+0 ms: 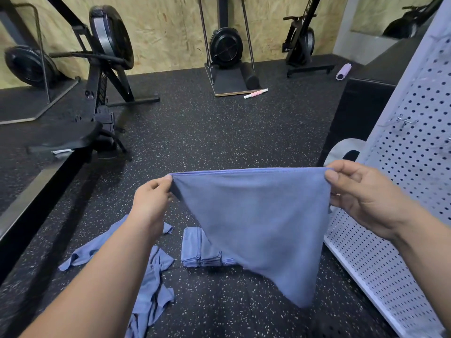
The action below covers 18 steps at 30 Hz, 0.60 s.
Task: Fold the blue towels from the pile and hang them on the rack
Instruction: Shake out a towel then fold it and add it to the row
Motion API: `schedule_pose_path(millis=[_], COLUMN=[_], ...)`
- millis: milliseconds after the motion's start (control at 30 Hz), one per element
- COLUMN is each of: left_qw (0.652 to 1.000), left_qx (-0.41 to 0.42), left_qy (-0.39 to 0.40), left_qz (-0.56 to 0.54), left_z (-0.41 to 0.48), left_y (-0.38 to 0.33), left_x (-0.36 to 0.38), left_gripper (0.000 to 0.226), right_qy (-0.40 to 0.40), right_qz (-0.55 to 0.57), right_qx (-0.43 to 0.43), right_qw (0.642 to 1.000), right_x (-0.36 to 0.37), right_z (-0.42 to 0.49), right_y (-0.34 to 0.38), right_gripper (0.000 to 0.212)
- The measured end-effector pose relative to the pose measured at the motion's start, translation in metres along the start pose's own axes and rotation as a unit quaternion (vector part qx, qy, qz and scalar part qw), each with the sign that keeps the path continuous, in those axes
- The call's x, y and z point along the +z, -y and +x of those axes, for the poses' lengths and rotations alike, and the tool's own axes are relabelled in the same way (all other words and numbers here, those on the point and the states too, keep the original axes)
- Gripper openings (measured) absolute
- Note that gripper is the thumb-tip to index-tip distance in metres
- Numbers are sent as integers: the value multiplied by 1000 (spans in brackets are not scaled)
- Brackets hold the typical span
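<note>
A blue towel [256, 220] hangs stretched in the air in front of me, its top edge taut and its lower part drooping to a point. My left hand [152, 197] pinches its top left corner. My right hand [358, 191] pinches the top right corner. On the floor below lies a loose pile of crumpled blue towels [148, 276] under my left forearm. A stack of folded blue towels [202, 250] sits beside it, partly hidden by the held towel. The white perforated rack [412, 172] stands at the right, close to my right hand.
Black speckled rubber floor [219, 132] spreads ahead. A rowing machine [97, 93] stands at the left. Exercise machines [225, 47] line the far wooden wall. A black box [363, 101] sits behind the rack. A pink roller stick [256, 93] and a purple foam roller [343, 71] lie on the floor.
</note>
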<state>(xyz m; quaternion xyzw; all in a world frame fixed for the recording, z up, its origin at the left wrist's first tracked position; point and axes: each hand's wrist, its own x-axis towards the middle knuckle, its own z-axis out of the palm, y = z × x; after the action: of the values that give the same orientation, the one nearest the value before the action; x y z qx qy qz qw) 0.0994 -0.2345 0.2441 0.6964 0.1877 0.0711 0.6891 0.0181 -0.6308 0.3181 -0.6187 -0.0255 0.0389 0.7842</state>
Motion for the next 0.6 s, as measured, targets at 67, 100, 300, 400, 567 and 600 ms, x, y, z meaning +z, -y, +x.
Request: schedule_pose_path(millis=[67,100,300,400,567,600], left_qw=[998,997,998,997,998,998], left_qx=[-11,-12,-17,-24,-51,-52], left_qy=[25,30,-54,-63,6,25], left_qz=[-64,-73,-24,-30,-28,-29], left_z=[-3,-6,-18,-30,-53,-60], left_y=[-5,-7,3,6,7,6], left_x=[4,7,22,36,56,60], left_gripper=[22,22,18,14,12,11], right_qy=[-59,-99,-274,-319,-313,-302], right_qz=[8,10,30,36,28,22], right_qx=[24,37,86,88,91,86], right_qw=[998,994,957,943,945,949], right_x=[-4,-6,-1,8,31,36], right_z=[7,11,26,30,32,32], right_y=[-9,-15,-53,-65,-76,-78], right_gripper=[8,12,25,19,10,9])
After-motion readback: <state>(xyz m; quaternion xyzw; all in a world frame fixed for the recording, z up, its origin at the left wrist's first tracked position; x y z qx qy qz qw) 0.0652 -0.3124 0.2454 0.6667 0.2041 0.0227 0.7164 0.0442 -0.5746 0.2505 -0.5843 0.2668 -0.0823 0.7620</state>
